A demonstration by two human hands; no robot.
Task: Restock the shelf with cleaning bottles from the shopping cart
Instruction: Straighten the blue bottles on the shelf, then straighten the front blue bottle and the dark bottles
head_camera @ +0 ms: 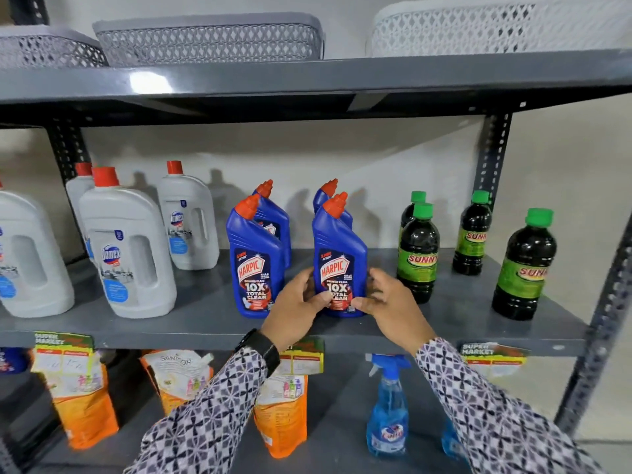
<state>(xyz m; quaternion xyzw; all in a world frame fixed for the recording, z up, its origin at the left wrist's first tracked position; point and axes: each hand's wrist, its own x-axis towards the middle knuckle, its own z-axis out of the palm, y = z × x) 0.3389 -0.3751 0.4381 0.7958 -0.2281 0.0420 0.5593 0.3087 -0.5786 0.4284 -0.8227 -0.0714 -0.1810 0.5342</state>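
Note:
A blue Harpic bottle (338,254) with a red cap stands upright near the front of the grey middle shelf (205,323). My left hand (294,309) touches its lower left side and my right hand (393,302) its lower right side, fingers on the label. A second front Harpic bottle (254,258) stands to its left, with two more Harpic bottles (273,213) behind. White Domex bottles (126,248) fill the left of the shelf. Dark Sunny bottles (419,251) with green caps stand on the right. No shopping cart is in view.
Grey baskets (208,39) and a white basket (496,29) sit on the top shelf. On the lower shelf are orange refill pouches (82,405) and a blue spray bottle (388,412). Price tags (63,350) hang from the shelf edge. A slotted upright (595,364) stands at right.

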